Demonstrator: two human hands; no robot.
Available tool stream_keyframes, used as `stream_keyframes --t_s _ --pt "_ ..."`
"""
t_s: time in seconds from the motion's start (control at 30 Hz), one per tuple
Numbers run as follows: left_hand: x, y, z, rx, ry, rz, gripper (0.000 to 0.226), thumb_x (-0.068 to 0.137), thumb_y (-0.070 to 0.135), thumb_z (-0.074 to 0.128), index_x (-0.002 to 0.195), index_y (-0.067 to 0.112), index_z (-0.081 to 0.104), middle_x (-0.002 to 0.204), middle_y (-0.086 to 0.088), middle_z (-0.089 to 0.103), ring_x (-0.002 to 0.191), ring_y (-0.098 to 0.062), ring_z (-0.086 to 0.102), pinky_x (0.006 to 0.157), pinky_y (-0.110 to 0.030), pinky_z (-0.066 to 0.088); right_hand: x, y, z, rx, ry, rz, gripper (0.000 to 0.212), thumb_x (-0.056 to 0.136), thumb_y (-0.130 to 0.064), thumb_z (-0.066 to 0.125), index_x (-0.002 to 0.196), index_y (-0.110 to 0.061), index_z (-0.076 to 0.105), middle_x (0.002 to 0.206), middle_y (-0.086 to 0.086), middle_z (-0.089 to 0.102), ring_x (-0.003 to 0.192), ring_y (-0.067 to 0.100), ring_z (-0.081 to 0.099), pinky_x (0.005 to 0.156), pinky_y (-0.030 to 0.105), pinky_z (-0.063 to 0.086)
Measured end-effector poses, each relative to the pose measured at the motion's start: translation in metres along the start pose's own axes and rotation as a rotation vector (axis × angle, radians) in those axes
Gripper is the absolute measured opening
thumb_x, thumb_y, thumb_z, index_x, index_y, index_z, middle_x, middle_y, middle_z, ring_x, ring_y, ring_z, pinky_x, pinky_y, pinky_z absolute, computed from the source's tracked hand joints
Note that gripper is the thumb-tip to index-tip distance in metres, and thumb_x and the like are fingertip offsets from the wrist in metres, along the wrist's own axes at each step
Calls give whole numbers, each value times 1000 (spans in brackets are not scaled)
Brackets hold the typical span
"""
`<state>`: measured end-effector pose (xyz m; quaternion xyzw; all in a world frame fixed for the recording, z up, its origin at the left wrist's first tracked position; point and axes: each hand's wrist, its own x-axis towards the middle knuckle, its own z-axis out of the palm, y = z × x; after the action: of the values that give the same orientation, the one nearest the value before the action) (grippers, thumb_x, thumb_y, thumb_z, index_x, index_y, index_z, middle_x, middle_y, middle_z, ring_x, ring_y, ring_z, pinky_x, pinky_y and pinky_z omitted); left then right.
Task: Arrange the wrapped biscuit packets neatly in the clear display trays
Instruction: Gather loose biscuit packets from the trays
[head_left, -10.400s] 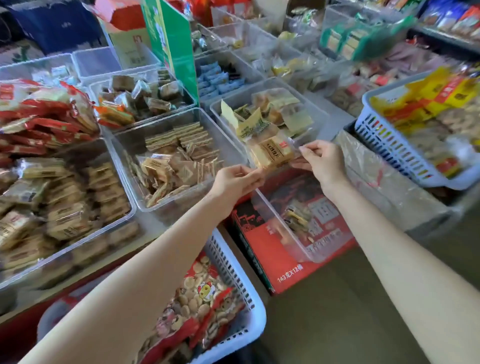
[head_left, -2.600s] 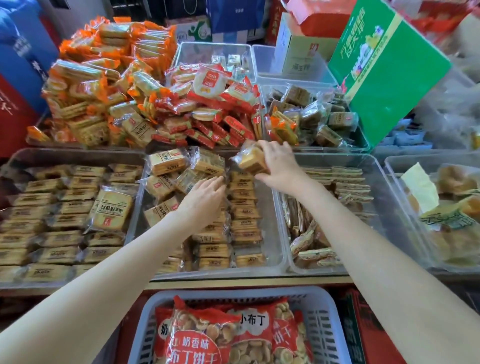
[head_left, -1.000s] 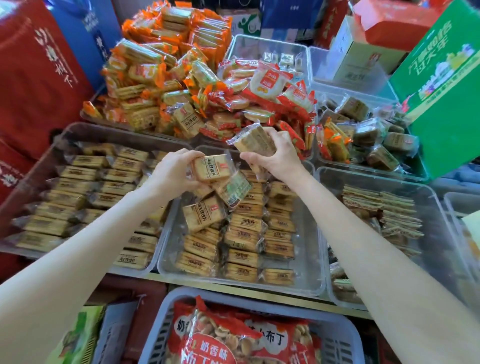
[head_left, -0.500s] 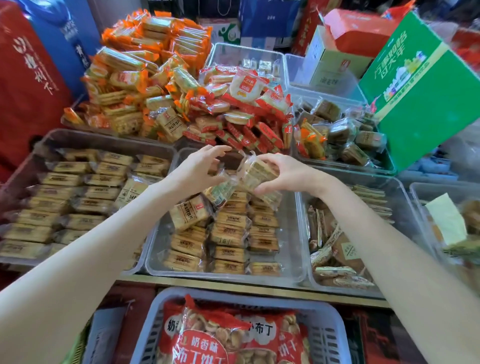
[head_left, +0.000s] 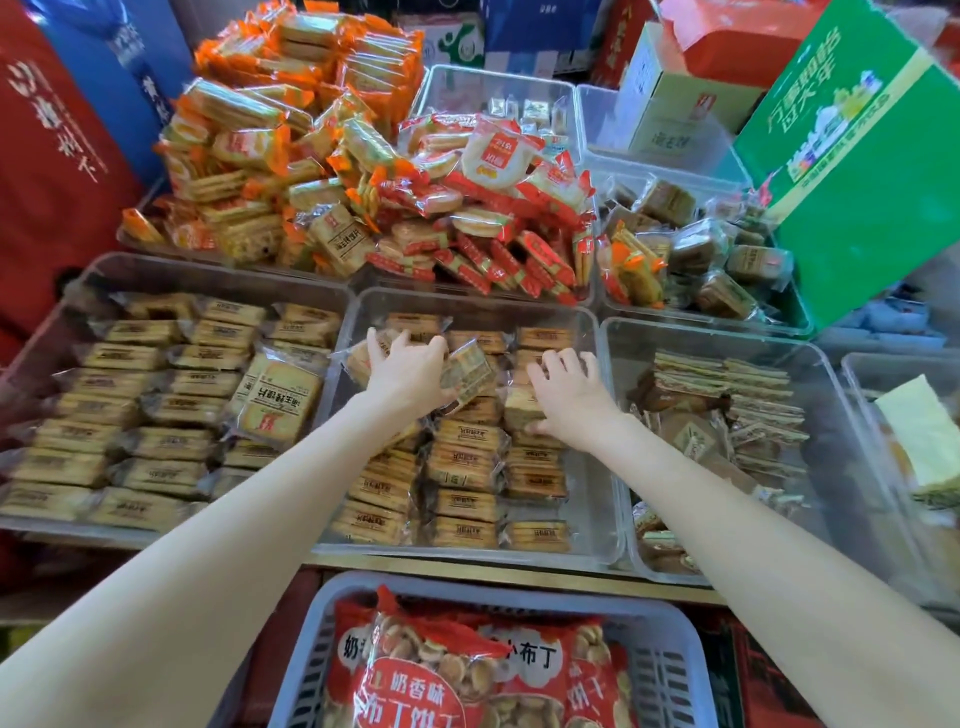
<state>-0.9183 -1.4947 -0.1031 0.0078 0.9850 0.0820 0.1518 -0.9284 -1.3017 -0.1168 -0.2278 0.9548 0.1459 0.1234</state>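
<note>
Grey basket: nearest the camera, below the counter edge, holding red bags of small round biscuits.
Middle tray: clear, with wrapped biscuit packets lying flat in three rows.
Left hand: over the far left of this tray, fingers spread on loose packets, with a tilted packet against its thumb side (whether the thumb actually pinches it is hard to tell).
Right hand: apart from the left, palm down with fingers spread, pressing on packets in the right-hand row.
Left tray: rows of similar packets, plus one larger packet lying on top.
Right tray: thin, flat packets, partly stacked.
Far trays: heaped orange-wrapped packets and red-wrapped packets.
Green box: far right, tilted.
</note>
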Motion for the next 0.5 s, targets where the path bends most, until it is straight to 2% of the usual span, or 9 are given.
stream_keyframes --t_s 0.07,0.17,0.2,0.27,0.33,0.43,0.5 --pt "-2 1 3 -76 42 47 46 87 34 63 122 14 42 120 -5 59 129 -27 39 113 -52 3 -9 2 17 -75 7 14 84 87 -51 58 149 -11 18 140 17 37 133 33 31 113 49 19" --pt "-4 2 6 -220 72 95 44 84 23 68 118 13 42 120 -5 59 117 -26 50 112 -48 16 -16 -2 37 -196 137 96 89 79 -49 69 148 -10 28 140 13 44 131 30 39 111 50 26" --pt "-4 1 7 -263 77 116 43 83 19 69 117 13 43 120 -6 58 115 -26 52 110 -46 23 -15 -4 41 -206 169 106 86 82 -44 66 149 -10 24 147 13 37 136 30 34 112 52 23" --pt "-8 -2 6 -357 100 170 43 80 13 70 115 12 46 120 -7 58 109 -26 54 98 -40 39 -7 -7 43 -222 150 76 78 96 -33 48 151 -8 -2 159 15 3 146 31 6 115 53 6" --pt "-15 -7 -2 -434 116 227 41 80 8 70 114 12 49 112 -3 58 98 -22 55 82 -31 42 2 -8 36 -257 63 75 75 101 -27 35 145 -6 -22 156 15 -19 145 31 -13 114 53 -8" --pt "-29 -17 -17 -487 145 267 37 82 3 67 114 10 51 99 1 56 75 -11 48 72 -22 38 4 -6 23 -200 -57 77 87 98 -44 40 144 -8 -24 157 15 -19 145 30 -16 113 52 -10" --pt "-35 -27 -21 -564 174 243 35 82 2 65 114 10 53 107 -1 60 77 -11 53 73 -23 43 3 -3 9 -1 -130 55 97 91 -55 47 148 -8 -15 157 16 -15 145 30 -16 114 49 -8"
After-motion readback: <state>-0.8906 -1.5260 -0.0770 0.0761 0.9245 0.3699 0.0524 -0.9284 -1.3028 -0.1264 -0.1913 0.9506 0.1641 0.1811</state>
